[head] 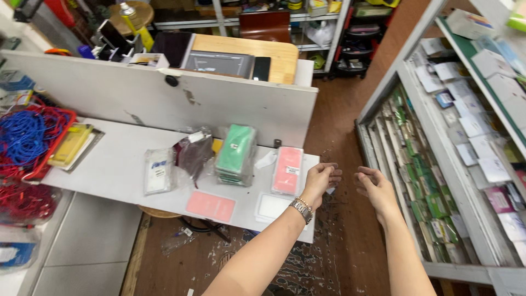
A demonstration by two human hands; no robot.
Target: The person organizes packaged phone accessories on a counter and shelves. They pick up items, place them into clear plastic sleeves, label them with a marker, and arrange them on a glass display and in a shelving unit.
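My left hand, with a metal watch on its wrist, hovers at the right end of a white counter, fingers loosely curled and holding nothing. My right hand floats beside it over the brown floor, fingers apart and empty. Nearest my left hand lies a pink phone case in clear wrap. Further left lie a stack of green cases, a dark maroon bagged case, a clear white packet, a flat pink sheet and a white flat case.
A white partition backs the counter, with a wooden desk behind it. Blue and red cables fill a red tray at left, beside a yellow box. A glass display cabinet of small packets stands at right.
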